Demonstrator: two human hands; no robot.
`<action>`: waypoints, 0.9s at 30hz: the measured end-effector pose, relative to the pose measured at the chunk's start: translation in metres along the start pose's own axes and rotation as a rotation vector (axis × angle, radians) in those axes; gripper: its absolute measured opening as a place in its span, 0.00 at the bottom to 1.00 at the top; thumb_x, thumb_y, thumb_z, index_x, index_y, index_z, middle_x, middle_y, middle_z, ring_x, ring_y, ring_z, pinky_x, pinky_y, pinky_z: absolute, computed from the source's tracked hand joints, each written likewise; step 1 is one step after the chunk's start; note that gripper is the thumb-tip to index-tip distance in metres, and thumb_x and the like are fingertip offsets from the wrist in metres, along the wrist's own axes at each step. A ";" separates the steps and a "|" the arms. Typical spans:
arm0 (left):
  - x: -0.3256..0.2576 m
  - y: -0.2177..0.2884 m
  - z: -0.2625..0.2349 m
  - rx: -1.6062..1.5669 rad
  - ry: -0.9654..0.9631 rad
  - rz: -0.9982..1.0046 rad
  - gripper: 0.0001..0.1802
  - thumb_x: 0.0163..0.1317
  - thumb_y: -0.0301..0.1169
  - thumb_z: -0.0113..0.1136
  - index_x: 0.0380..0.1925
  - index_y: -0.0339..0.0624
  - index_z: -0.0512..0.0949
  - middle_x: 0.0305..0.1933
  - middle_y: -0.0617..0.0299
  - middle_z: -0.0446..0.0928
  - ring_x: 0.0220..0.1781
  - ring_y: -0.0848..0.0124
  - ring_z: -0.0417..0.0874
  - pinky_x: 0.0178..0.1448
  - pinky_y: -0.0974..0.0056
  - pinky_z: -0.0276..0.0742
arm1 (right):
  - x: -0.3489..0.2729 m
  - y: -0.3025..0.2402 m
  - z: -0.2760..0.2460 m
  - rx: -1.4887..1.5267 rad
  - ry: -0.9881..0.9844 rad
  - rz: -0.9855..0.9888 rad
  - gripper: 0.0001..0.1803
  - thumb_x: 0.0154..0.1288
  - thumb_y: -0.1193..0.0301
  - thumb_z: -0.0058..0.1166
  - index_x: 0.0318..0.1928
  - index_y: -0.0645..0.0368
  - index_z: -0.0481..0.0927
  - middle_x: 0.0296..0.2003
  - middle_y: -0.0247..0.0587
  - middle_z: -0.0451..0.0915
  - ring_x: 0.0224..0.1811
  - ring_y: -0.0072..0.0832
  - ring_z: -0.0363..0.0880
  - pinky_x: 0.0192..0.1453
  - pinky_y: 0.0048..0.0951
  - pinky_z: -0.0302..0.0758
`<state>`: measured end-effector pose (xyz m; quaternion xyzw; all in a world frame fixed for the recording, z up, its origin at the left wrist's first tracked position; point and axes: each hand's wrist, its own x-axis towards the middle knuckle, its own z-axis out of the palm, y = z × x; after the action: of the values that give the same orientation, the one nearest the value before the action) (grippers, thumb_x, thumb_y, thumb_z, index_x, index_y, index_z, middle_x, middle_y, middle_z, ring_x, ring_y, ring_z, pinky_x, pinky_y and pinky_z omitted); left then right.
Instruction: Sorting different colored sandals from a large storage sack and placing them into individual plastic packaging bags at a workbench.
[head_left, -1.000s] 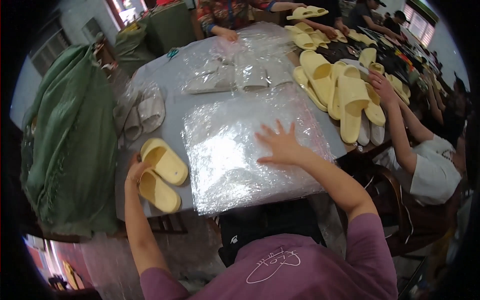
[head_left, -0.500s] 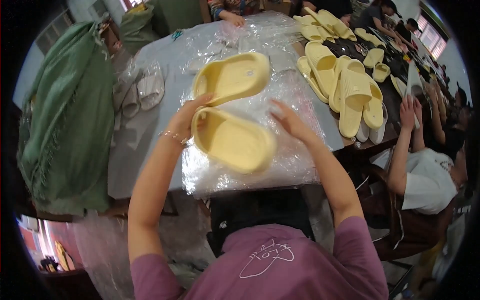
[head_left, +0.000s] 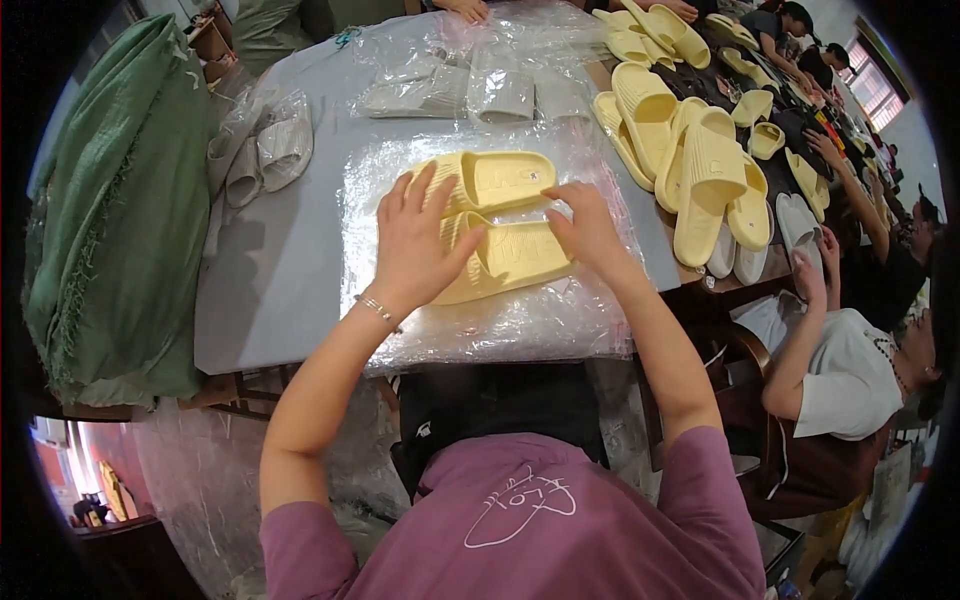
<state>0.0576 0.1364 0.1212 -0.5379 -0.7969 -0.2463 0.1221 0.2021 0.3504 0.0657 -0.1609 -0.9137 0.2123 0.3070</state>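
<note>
A pair of yellow slide slippers lies side by side in front of me, soles down, toes to the left. The farther slipper [head_left: 515, 176] and the nearer slipper [head_left: 525, 252] rest on a stack of clear plastic bags [head_left: 490, 335]. My left hand [head_left: 418, 240] spreads its fingers over the ribbed toe straps, hiding part of them. At the heel ends, my right hand [head_left: 592, 232] has thumb and forefinger apart, close to both heels. Whether its fingertips press on the slippers, I cannot tell.
Grey slippers in clear wrap lie beyond the stack [head_left: 500, 92] and at the left [head_left: 285, 145] on the grey table [head_left: 262, 315]. A large green sack [head_left: 115, 220] stands left. Yellow slippers [head_left: 708, 190] are piled right, near a person in white [head_left: 850, 375].
The yellow slippers, held up in my left hand before, now lie on the bags. My left hand has let go and spread over the straps. My right hand is at the heels.
</note>
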 end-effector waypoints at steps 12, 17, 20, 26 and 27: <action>0.001 -0.029 0.059 -0.195 -0.275 -0.073 0.33 0.54 0.47 0.60 0.60 0.52 0.67 0.75 0.56 0.46 0.76 0.45 0.38 0.69 0.32 0.43 | 0.063 0.034 0.027 -0.242 -0.210 -0.101 0.07 0.52 0.69 0.58 0.33 0.53 0.82 0.31 0.34 0.78 0.39 0.35 0.74 0.45 0.36 0.68; 0.002 -0.030 0.061 -0.230 -0.249 -0.057 0.32 0.55 0.46 0.60 0.60 0.52 0.67 0.75 0.58 0.46 0.76 0.46 0.38 0.71 0.35 0.43 | 0.072 0.045 0.027 -0.290 -0.263 -0.263 0.04 0.52 0.69 0.57 0.30 0.50 0.80 0.30 0.28 0.77 0.41 0.30 0.72 0.46 0.33 0.64; 0.002 -0.029 0.058 -0.225 -0.261 -0.080 0.32 0.55 0.46 0.60 0.60 0.52 0.67 0.75 0.58 0.46 0.76 0.46 0.38 0.71 0.36 0.43 | 0.079 0.044 0.022 -0.306 -0.343 -0.364 0.03 0.53 0.71 0.56 0.29 0.50 0.76 0.30 0.27 0.75 0.40 0.28 0.72 0.46 0.33 0.63; -0.001 -0.028 0.057 -0.211 -0.274 -0.110 0.33 0.54 0.46 0.60 0.60 0.52 0.67 0.75 0.58 0.47 0.76 0.47 0.39 0.71 0.35 0.43 | 0.082 0.041 0.015 -0.283 -0.412 -0.470 0.01 0.56 0.72 0.51 0.29 0.52 0.73 0.29 0.31 0.74 0.40 0.30 0.73 0.44 0.33 0.66; 0.001 -0.026 0.056 -0.211 -0.275 -0.106 0.33 0.54 0.46 0.60 0.60 0.52 0.67 0.75 0.58 0.47 0.76 0.47 0.39 0.71 0.35 0.43 | 0.079 0.044 0.014 -0.243 -0.375 -0.481 0.01 0.57 0.73 0.50 0.29 0.53 0.73 0.29 0.32 0.73 0.40 0.32 0.73 0.44 0.34 0.67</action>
<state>0.0376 0.1584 0.0675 -0.5334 -0.8031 -0.2591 -0.0583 0.1406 0.4177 0.0730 0.0658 -0.9848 0.0491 0.1533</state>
